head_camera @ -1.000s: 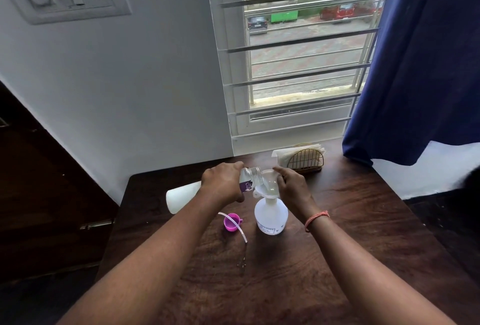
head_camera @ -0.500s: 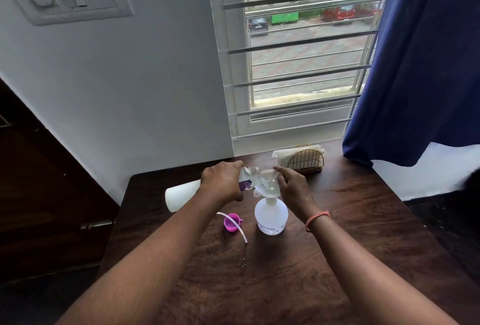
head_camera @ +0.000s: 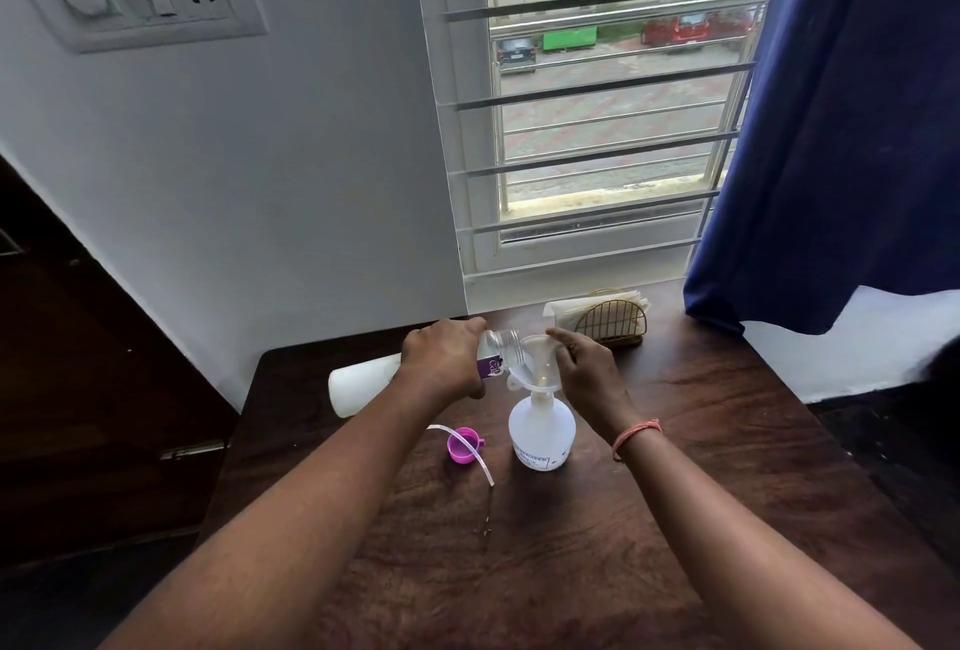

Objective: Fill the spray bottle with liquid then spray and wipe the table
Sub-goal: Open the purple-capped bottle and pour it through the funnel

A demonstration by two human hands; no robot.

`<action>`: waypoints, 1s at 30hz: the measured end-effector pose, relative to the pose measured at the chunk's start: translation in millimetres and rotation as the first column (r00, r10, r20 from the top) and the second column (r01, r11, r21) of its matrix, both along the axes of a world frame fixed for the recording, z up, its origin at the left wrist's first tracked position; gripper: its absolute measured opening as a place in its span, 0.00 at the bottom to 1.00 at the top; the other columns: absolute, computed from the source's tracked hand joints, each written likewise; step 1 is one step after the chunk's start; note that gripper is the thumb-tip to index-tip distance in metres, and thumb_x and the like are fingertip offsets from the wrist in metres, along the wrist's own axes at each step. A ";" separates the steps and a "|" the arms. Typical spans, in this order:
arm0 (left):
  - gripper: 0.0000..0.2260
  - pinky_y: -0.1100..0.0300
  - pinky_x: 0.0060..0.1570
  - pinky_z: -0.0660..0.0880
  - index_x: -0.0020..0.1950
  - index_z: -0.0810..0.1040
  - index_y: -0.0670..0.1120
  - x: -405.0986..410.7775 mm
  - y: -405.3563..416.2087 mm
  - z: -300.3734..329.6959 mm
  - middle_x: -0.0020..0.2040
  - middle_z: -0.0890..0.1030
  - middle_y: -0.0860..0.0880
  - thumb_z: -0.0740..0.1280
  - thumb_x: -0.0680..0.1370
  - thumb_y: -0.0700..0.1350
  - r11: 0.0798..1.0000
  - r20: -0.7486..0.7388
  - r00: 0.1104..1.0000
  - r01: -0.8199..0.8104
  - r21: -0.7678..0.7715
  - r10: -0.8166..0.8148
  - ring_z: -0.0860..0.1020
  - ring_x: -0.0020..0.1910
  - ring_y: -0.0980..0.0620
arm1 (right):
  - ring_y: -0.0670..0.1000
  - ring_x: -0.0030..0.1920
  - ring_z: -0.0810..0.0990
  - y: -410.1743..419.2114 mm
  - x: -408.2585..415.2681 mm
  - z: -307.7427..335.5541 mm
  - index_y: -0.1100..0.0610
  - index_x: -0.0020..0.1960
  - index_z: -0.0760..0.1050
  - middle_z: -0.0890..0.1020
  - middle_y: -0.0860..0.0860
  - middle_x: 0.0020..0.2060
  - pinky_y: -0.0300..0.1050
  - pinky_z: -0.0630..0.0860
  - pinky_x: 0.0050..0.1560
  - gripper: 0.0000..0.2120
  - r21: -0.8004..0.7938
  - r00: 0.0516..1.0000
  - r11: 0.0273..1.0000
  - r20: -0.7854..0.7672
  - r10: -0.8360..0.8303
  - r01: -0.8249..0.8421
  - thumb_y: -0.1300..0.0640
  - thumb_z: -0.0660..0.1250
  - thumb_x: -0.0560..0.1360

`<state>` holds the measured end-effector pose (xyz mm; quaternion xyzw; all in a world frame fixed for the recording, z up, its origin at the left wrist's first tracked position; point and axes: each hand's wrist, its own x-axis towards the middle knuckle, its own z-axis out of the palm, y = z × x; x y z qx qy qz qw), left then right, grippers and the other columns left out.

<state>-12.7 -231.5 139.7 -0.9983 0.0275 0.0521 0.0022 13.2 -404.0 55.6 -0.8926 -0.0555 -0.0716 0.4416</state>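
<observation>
Clear plastic, light and tippy: the spray bottle (head_camera: 541, 428) stands on the tabletop (head_camera: 701, 441) below the right hand (head_camera: 587, 373), whose fingers pinch the funnel (head_camera: 537, 358). The left hand (head_camera: 448, 357) grips the tilted refill bottle (head_camera: 363, 382); hold its stiff body.

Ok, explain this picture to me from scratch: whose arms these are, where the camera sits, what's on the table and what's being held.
There is no machine here. A camera worn on a person's head looks forward and down, so the two bare arms are that person's own.

The left hand grips a long white plastic refill bottle, tipped on its side with its clear neck at a clear plastic funnel. The right hand steadies that funnel, which sits in the mouth of a round white spray bottle standing upright on the dark wooden table.

Also on the table: a small pink cap with a thin clear tube across it, and a gold wire holder with white napkins by the window.
</observation>
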 end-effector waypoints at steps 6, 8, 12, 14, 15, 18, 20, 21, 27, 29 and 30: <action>0.27 0.55 0.46 0.71 0.63 0.70 0.53 0.3 0.6 1.6 0.56 0.80 0.48 0.76 0.66 0.51 1.000 0.005 1.000 -0.001 0.003 0.001 0.78 0.56 0.45 | 0.54 0.61 0.77 0.7 0.7 3.9 0.62 0.64 0.75 0.79 0.58 0.61 0.41 0.70 0.61 0.16 -0.001 1.000 1.000 0.001 0.004 -0.004 0.64 0.57 0.79; 0.27 0.56 0.46 0.70 0.63 0.70 0.53 0.3 0.6 2.2 0.57 0.80 0.48 0.75 0.67 0.51 1.000 0.004 1.000 -0.002 0.010 0.002 0.78 0.56 0.45 | 0.54 0.61 0.77 0.8 0.7 3.9 0.62 0.64 0.75 0.79 0.57 0.61 0.40 0.70 0.61 0.16 -0.002 1.000 1.000 -0.003 0.005 -0.005 0.64 0.57 0.79; 0.27 0.56 0.46 0.70 0.63 0.70 0.52 0.7 0.2 3.3 0.56 0.79 0.48 0.75 0.67 0.50 1.000 -0.001 1.000 -0.005 0.022 0.005 0.78 0.56 0.45 | 0.53 0.61 0.77 0.9 1.0 2.5 0.62 0.64 0.75 0.79 0.57 0.61 0.36 0.68 0.59 0.16 -0.009 1.000 1.000 -0.009 0.003 -0.003 0.64 0.58 0.79; 0.27 0.56 0.46 0.70 0.63 0.70 0.52 1.0 -0.3 3.9 0.56 0.79 0.48 0.75 0.67 0.50 1.000 0.001 1.000 -0.003 0.027 0.003 0.78 0.56 0.45 | 0.53 0.61 0.77 1.3 1.1 2.5 0.62 0.64 0.75 0.79 0.57 0.61 0.35 0.67 0.58 0.16 -0.009 1.000 1.000 -0.015 0.001 -0.001 0.64 0.58 0.79; 0.27 0.56 0.46 0.70 0.63 0.70 0.52 1.1 -0.5 4.1 0.57 0.79 0.48 0.75 0.67 0.50 1.000 0.003 1.000 -0.001 0.029 0.001 0.78 0.56 0.45 | 0.53 0.61 0.77 1.3 0.9 2.4 0.62 0.64 0.75 0.79 0.57 0.61 0.34 0.67 0.57 0.16 -0.012 1.000 1.000 -0.016 0.000 -0.001 0.64 0.57 0.79; 0.26 0.56 0.46 0.69 0.63 0.70 0.52 1.4 -0.7 4.8 0.57 0.79 0.48 0.75 0.67 0.50 1.000 0.007 1.000 0.000 0.031 0.000 0.78 0.56 0.45 | 0.53 0.61 0.77 1.1 0.6 2.8 0.62 0.65 0.75 0.79 0.57 0.61 0.34 0.67 0.57 0.16 -0.016 1.000 1.000 -0.012 -0.001 0.001 0.64 0.57 0.79; 0.26 0.56 0.46 0.69 0.62 0.70 0.52 1.7 -0.5 5.8 0.57 0.79 0.47 0.75 0.67 0.50 0.999 0.006 1.000 -0.002 0.036 0.002 0.78 0.56 0.44 | 0.53 0.61 0.77 0.7 0.7 3.1 0.62 0.64 0.75 0.79 0.57 0.61 0.35 0.68 0.58 0.16 -0.013 1.000 1.000 -0.011 0.001 -0.001 0.64 0.57 0.79; 0.26 0.57 0.46 0.69 0.62 0.70 0.52 1.8 -0.4 6.6 0.57 0.79 0.47 0.75 0.67 0.50 0.999 0.005 1.000 -0.003 0.039 0.002 0.78 0.57 0.45 | 0.54 0.61 0.77 0.7 0.7 3.3 0.62 0.64 0.75 0.79 0.57 0.61 0.37 0.68 0.59 0.16 -0.009 1.000 1.000 -0.009 0.004 -0.004 0.65 0.57 0.78; 0.25 0.56 0.46 0.69 0.62 0.70 0.52 1.4 -0.6 7.8 0.56 0.79 0.47 0.75 0.68 0.49 0.998 0.001 1.000 0.000 0.061 0.000 0.78 0.57 0.45 | 0.55 0.61 0.77 1.9 -0.6 4.4 0.63 0.64 0.75 0.79 0.58 0.61 0.43 0.70 0.62 0.17 -0.012 1.000 1.000 0.001 0.008 -0.008 0.66 0.57 0.78; 0.26 0.56 0.47 0.69 0.63 0.70 0.52 1.5 -0.9 7.7 0.57 0.79 0.47 0.75 0.68 0.49 0.997 0.005 1.000 0.005 0.075 -0.006 0.78 0.57 0.45 | 0.55 0.61 0.77 2.0 -0.9 4.9 0.63 0.64 0.75 0.79 0.58 0.61 0.44 0.70 0.63 0.17 -0.013 1.000 1.000 -0.002 0.009 -0.009 0.65 0.57 0.78; 0.26 0.56 0.48 0.70 0.63 0.70 0.52 1.6 -1.1 7.9 0.57 0.79 0.47 0.75 0.68 0.49 0.997 0.007 1.000 0.008 0.082 -0.008 0.78 0.57 0.45 | 0.55 0.61 0.77 1.8 -0.8 4.9 0.63 0.64 0.75 0.79 0.59 0.61 0.44 0.71 0.63 0.17 -0.012 1.000 1.000 -0.004 0.009 -0.009 0.65 0.56 0.78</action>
